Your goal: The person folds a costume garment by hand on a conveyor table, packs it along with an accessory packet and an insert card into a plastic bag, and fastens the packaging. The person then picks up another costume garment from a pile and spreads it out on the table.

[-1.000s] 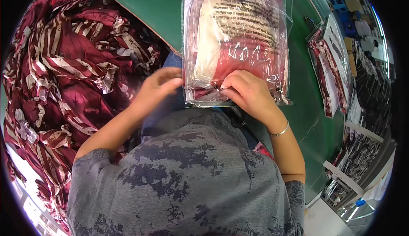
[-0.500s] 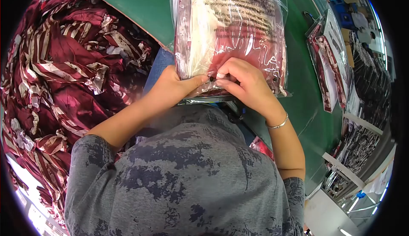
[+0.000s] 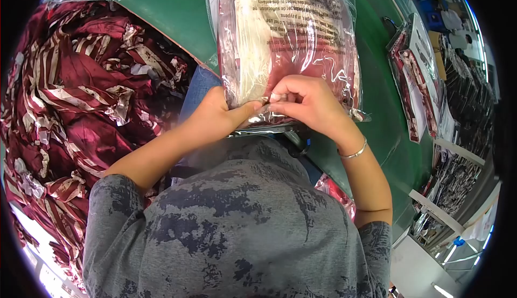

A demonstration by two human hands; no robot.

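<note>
A clear plastic bag (image 3: 312, 45) with printed warning text lies on the green table, its near edge toward my body. Through the film show folded dark red fabric and a cream strip. My left hand (image 3: 218, 116) is closed on the bag's near edge, thumb on top and the other fingers hidden underneath. Beside it, my right hand (image 3: 309, 104) pinches at the same edge with thumb and index finger. The two thumb tips nearly meet. Any small thing within the right pinch is too hidden to make out.
Crumpled dark red and cream striped fabric (image 3: 91, 104) is heaped at the left. More packed bags (image 3: 414, 77) lie on the green table (image 3: 377, 115) at the right. A dark looped object (image 3: 301, 146) sits by the table's near edge. Shelving and stools are beyond.
The bag has shifted slightly left. My right fingertips have moved a little left toward my left thumb, and the dark spot between the fingers is now mostly covered.
</note>
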